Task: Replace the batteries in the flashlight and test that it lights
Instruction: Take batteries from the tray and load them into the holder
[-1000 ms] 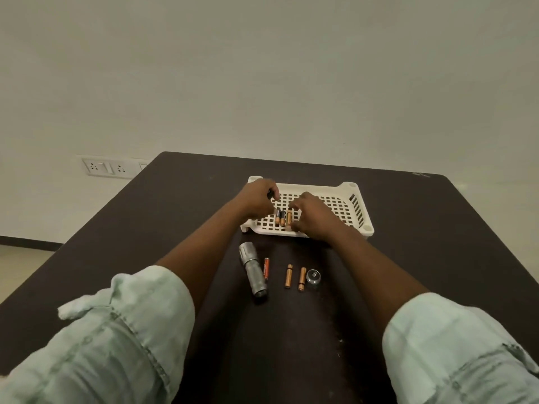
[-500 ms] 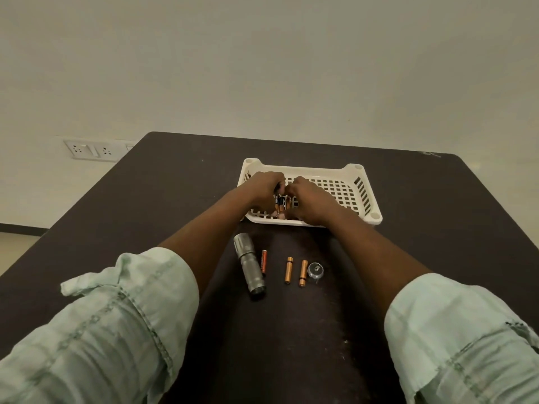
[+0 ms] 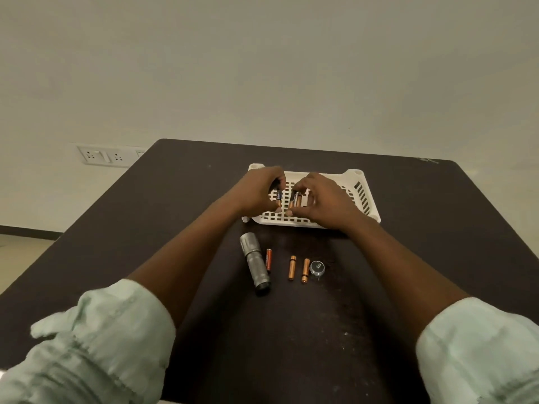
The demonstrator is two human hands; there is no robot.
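Note:
Over the white slotted basket (image 3: 360,190), my left hand (image 3: 256,191) pinches one black-and-copper battery (image 3: 279,197) upright. My right hand (image 3: 323,204) pinches two more such batteries (image 3: 294,199) side by side, a short gap from the left one. On the dark table in front of the basket lies the grey flashlight body (image 3: 254,263), its open end toward me. A battery (image 3: 268,259) rests against its right side. Two copper-coloured batteries (image 3: 292,267) (image 3: 305,270) lie further right, then the round tail cap (image 3: 317,267).
The dark table (image 3: 408,258) ends at a pale wall behind the basket. A white socket panel (image 3: 105,155) sits on the wall at left. My pale green rolled sleeves (image 3: 99,345) fill the lower corners of the view.
My hands have lifted the batteries off the basket floor and drawn slightly apart, one battery in the left, two in the right. The head camera shifted a little.

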